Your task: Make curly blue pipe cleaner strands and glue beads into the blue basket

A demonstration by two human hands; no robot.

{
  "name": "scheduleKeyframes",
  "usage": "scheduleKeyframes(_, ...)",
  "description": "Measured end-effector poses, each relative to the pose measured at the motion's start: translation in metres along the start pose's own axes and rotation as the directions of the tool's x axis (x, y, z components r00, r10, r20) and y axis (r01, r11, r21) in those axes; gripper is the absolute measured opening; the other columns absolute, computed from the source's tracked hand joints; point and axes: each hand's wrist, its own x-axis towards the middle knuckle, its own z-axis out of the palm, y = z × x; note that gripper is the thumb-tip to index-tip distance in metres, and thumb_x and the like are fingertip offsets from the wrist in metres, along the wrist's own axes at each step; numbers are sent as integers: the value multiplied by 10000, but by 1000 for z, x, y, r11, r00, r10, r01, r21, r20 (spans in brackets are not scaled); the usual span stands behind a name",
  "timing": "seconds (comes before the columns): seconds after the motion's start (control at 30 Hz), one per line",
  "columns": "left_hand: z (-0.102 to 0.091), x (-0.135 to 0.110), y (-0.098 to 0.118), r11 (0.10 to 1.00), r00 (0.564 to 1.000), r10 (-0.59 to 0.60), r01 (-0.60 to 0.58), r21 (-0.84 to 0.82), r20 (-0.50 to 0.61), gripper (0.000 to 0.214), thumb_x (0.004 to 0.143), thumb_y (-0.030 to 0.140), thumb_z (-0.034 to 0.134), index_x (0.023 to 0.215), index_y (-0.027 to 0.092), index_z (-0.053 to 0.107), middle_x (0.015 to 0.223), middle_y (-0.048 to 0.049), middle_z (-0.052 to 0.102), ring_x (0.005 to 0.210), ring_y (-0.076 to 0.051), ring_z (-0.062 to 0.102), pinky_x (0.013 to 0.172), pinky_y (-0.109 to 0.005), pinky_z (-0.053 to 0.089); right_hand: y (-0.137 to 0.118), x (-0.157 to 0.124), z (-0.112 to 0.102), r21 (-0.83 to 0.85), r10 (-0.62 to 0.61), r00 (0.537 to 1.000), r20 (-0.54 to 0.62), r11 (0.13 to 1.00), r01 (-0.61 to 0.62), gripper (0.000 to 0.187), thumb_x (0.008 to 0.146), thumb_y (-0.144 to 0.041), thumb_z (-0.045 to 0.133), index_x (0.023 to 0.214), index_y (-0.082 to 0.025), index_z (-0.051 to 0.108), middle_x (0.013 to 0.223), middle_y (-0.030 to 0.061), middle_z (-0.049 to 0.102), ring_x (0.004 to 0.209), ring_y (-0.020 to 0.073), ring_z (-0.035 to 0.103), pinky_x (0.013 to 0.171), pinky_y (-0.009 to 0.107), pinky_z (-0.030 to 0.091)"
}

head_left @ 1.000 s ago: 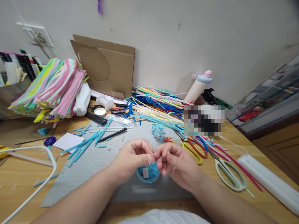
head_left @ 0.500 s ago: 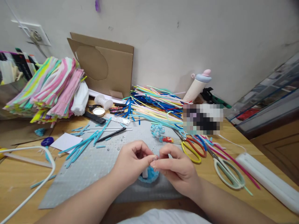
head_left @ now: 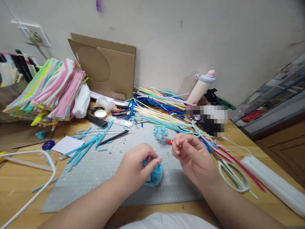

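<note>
My right hand [head_left: 194, 156] is raised over the right part of the grey cutting mat [head_left: 95, 190]. Its thumb and fingertips pinch a small clear bead [head_left: 186, 140]. My left hand [head_left: 135, 165] is closed, thumb and forefinger pressed together; whatever they grip is too small to make out. Under and just beyond its fingers sits a fluffy blue pipe-cleaner piece [head_left: 156, 175], partly hidden by the hand. Several small clear beads [head_left: 120, 152] lie on the mat. Behind the hands is a curly light-blue bunch [head_left: 160, 133], next to a red-labelled item [head_left: 169, 142] half covered by my right hand.
Cut blue pipe-cleaner lengths [head_left: 83, 148] and a black pen [head_left: 114, 137] lie on the left. Colourful pipe cleaners [head_left: 159, 111] pile up at the back. Scissors [head_left: 233, 175] and a white power strip [head_left: 274, 187] are on the right. A cardboard piece [head_left: 119, 70] leans on the wall.
My hands have parted. The right one moved right and up with the small bead, now covering the yellow-and-red-handled scissors. My left hand stays nearly in place, and more of the blue piece shows.
</note>
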Motion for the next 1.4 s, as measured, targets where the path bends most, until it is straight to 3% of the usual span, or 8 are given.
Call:
scheduleKeyframes(0.2,1,-4,1,986,983,165,-167,21,83,110,900,229,533,815,185,589,785,-41,635,749,-153,573,680,-269,425,-14,5,-8,6,-110,986,-125,994,111,84,775,-342,718,776,-289,652,771,-19,516,609,117,459,518,254,344)
scheduleKeyframes(0.37,1,-8,4,962,941,246,-267,63,232,155,882,326,563,899,180,613,864,-66,669,796,-180,601,708,-292,435,-24,7,-12,3,-150,981,-123,988,152,72,788,-333,719,787,-274,677,738,-19,523,598,99,463,516,246,350)
scheduleKeyframes(0.47,0,-9,5,958,934,254,-279,70,251,190,871,354,578,928,179,623,885,-69,681,814,-189,610,727,-304,440,-28,7,-13,-53,-174,975,-138,984,168,66,779,-326,732,784,-274,692,708,-18,532,592,98,465,505,244,351)
scheduleKeyframes(0.63,-3,-7,5,960,955,261,-271,62,140,93,877,242,554,893,178,619,841,-62,678,789,-178,605,720,-300,442,-32,10,-16,-216,-166,964,-208,969,120,136,739,-388,750,775,-268,696,683,1,562,583,126,478,468,253,362)
scheduleKeyframes(0.8,-5,-6,5,960,960,280,-280,30,12,86,866,147,531,831,182,602,771,-47,647,725,-157,581,685,-283,439,-43,12,-26,-260,-121,960,-254,964,53,189,685,-405,787,761,-255,700,686,1,590,566,114,493,457,238,381)
scheduleKeyframes(1.17,-12,-3,9,984,969,172,-160,81,-177,146,876,151,511,750,187,577,714,-19,624,680,-142,556,657,-266,431,-65,-9,-43,-375,-196,921,-335,925,61,239,622,-444,823,752,-283,702,668,-31,586,573,95,498,460,209,400)
scheduleKeyframes(1.3,-14,-1,8,985,969,145,-122,123,-201,173,877,172,504,714,198,555,695,-7,613,659,-140,537,643,-258,420,-70,-23,-50,-434,-120,936,-330,900,-37,272,627,-473,807,763,-254,719,655,-13,619,544,94,500,459,223,395)
scheduleKeyframes(1.4,-14,0,6,986,968,132,-107,127,-213,178,876,190,503,706,203,555,683,-3,604,646,-144,532,632,-257,411,-70,-32,-57,-516,17,961,-277,841,-164,291,641,-460,795,762,-201,734,638,14,650,496,92,486,422,226,351)
